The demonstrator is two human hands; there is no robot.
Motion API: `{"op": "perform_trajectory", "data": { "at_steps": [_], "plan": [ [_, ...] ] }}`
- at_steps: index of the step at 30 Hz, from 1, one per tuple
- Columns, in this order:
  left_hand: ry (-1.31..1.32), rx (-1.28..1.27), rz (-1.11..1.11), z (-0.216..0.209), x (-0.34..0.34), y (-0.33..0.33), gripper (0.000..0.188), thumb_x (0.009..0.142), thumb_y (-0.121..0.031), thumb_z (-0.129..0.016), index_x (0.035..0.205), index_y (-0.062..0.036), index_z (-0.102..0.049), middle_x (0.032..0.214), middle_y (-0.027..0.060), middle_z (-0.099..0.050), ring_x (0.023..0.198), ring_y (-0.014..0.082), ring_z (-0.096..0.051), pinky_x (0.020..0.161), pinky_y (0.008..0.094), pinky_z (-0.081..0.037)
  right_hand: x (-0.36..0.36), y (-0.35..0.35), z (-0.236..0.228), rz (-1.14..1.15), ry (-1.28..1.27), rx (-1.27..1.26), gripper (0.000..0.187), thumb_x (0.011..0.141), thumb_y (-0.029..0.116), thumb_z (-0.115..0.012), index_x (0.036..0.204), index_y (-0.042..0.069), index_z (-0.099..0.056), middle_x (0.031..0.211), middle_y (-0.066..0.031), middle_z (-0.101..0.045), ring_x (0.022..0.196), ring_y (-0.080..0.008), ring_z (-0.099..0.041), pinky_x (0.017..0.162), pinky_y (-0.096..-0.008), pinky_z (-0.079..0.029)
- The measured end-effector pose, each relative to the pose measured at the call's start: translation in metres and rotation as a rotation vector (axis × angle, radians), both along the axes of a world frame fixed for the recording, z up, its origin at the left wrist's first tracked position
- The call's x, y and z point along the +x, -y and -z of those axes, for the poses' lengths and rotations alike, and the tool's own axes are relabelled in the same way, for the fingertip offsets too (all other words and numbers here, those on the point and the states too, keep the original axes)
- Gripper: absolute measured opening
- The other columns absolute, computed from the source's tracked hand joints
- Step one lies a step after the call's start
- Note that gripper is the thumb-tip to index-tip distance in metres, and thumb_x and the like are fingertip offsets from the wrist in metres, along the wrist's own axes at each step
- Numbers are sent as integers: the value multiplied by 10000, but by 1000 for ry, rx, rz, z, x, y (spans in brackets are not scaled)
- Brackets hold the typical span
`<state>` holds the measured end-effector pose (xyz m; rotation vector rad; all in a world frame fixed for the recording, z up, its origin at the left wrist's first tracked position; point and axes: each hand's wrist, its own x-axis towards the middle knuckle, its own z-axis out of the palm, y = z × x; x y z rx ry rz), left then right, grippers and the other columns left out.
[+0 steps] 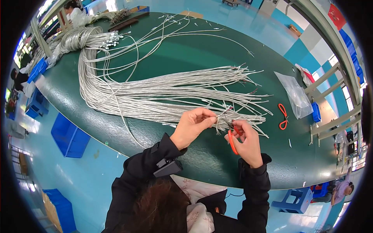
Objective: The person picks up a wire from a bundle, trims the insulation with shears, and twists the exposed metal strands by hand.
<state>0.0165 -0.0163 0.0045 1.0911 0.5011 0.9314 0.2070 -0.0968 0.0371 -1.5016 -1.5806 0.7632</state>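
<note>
The left hand (194,126) was closed in a pinch, thumb against fingertips, on a single cable end (218,116) whose loose, thin wires fanned out past the grip. The right hand (248,143) was gripping a pair of orange-handled scissors (233,143), fingers curled about the loops, with the metal blades up beside the pinched end (too small and crowded there to tell whether they were touching the wires). Both hands were just above the near side of a dark green tabletop (202,165), over the cut ends of a large bundle of grey-white cables (110,95).

That bundle ran across the middle of the table toward the right, bent sharply at its left side, and led up to a bound coil (75,39) near the far left edge. White connectors (112,40) were clustered beside the coil, and several separate strands lay spread over the far part of the table.

Right of the cable ends lay a second pair of red-handled scissors (283,116), well apart from the hands. Beyond it were a clear plastic bag (297,97) and a small blue box (316,112). A larger blue bin (70,136) stood off the table's left side, and a blue stool (292,200) stood at the lower right.
</note>
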Motion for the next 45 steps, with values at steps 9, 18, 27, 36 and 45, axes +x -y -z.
{"op": "perform_trajectory", "data": {
  "at_steps": [9,18,27,36,45],
  "plan": [
    [-69,85,-39,1,4,3,131,873,-12,-590,998,25,-602,956,44,-617,884,91,-577,814,240,-470,-6,-3,1,46,147,141,364,695,102,-747,991,-7,-566,814,-80,-577,616,-147,-529,560,-260,-436],
    [-114,193,-115,7,5,5,129,863,8,-592,990,32,-605,952,53,-623,880,102,-583,805,242,-472,-10,-3,2,28,191,139,327,735,39,-722,1003,-13,-542,717,-26,-542,625,-76,-479,554,-214,-393],
    [-381,572,-322,-12,2,15,125,843,18,-605,967,28,-615,914,55,-626,833,104,-586,754,236,-479,-13,-2,9,35,51,11,281,763,35,-711,980,-24,-542,718,-13,-549,627,-47,-473,538,-192,-397],
    [-90,141,-139,-2,6,10,110,873,-15,-591,977,15,-609,880,18,-621,793,80,-578,729,215,-472,-5,-4,0,40,77,30,272,757,52,-722,956,-23,-552,718,-5,-539,627,-47,-470,543,-182,-393],
    [-226,385,-259,-3,6,14,93,881,-15,-582,966,15,-601,878,19,-618,809,83,-587,730,220,-479,-10,-3,1,23,88,33,257,766,51,-715,949,-28,-552,729,-6,-549,640,-42,-478,559,-180,-404]
  ]
}}
